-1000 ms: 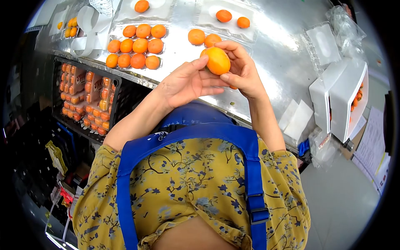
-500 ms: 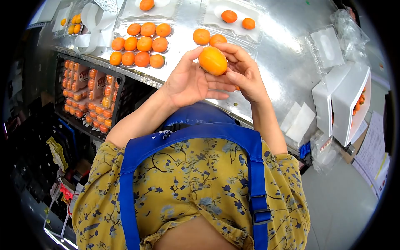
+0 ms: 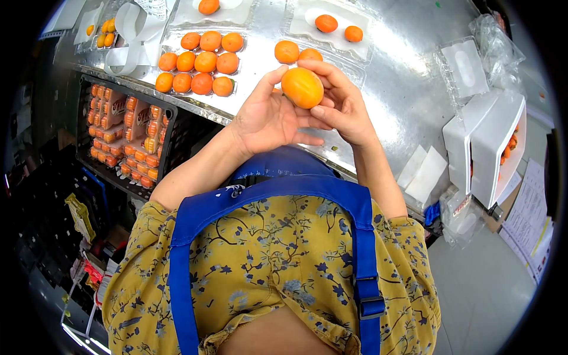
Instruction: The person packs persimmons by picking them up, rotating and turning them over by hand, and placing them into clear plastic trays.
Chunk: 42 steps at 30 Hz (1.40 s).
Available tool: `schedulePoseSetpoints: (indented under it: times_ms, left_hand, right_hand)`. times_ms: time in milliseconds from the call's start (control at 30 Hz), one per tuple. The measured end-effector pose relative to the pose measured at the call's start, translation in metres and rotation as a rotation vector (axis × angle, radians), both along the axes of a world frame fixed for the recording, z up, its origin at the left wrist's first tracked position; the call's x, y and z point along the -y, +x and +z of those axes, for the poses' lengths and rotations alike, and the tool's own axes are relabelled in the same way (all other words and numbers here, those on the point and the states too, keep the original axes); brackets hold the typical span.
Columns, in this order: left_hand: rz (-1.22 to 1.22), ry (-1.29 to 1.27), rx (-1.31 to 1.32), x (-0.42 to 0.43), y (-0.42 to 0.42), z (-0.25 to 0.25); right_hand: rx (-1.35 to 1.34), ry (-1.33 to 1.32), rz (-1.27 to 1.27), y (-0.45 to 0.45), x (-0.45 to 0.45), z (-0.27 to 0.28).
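Note:
A large orange mandarin (image 3: 302, 88) is held up between both my hands above the metal table. My left hand (image 3: 264, 113) cups its left side, thumb at the upper left and fingers reaching beneath it. My right hand (image 3: 344, 110) closes on its right side, with fingers along the top and the thumb at the bottom. Just beyond my hands, mandarins (image 3: 286, 52) sit in a clear plastic tray (image 3: 350, 72), partly hidden by my hands. To the left, a clear tray (image 3: 236, 89) carries several rows of mandarins (image 3: 205, 62).
Two lined trays (image 3: 297, 23) (image 3: 236, 13) at the back hold a few fruits. A dark crate (image 3: 169, 115) of packed fruit boxes stands below left. White foam boxes (image 3: 496, 151), paper sheets (image 3: 423, 173) and an overturned clear tray (image 3: 465, 66) are on the right.
The mandarin has turned slightly between my hands, and my right thumb and fingers have shifted on it. The trays and their fruit have stayed put.

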<state>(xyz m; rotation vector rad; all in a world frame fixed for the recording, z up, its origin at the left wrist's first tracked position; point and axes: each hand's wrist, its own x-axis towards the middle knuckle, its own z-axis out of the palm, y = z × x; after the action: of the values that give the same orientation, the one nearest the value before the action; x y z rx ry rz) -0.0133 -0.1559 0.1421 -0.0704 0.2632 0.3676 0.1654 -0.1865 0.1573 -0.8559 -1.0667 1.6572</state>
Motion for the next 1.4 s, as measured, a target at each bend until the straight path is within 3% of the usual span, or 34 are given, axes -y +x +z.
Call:
schedulePoseSetpoints:
  times_ms: [100,200,300,400,500,800,1100,1400]
  left_hand:
    - [0.055,0.160,-0.091,-0.003,-0.002,-0.003]
    - [0.076,0.352,-0.391,-0.001,-0.001,0.002]
    - [0.063,0.457,-0.458,0.002,-0.001,0.000]
    - [0.086,0.498,-0.466,0.005,0.001,0.006]
    - [0.113,0.264,-0.302,0.001,-0.001,0.006]
    - [0.240,0.422,-0.414,0.007,0.005,0.013]
    - [0.433,1.080,-0.726,0.006,0.002,0.021]
    - [0.570,1.560,-1.059,0.001,0.000,0.022]
  right_hand:
    - [0.020,0.000,-0.041,0.000,0.001,0.000]
    - [-0.028,-0.016,-0.073,-0.002,0.001,0.000]
    - [-0.001,-0.010,-0.079,-0.003,0.003,0.002]
    - [0.002,0.011,-0.071,-0.002,0.003,0.001]
    - [-0.018,0.027,-0.079,0.000,0.003,-0.001]
    - [-0.073,0.043,-0.078,-0.001,0.003,-0.001]
    - [-0.052,0.037,-0.151,-0.004,0.007,-0.003]
    - [-0.067,-0.070,-0.146,-0.006,0.012,0.003]
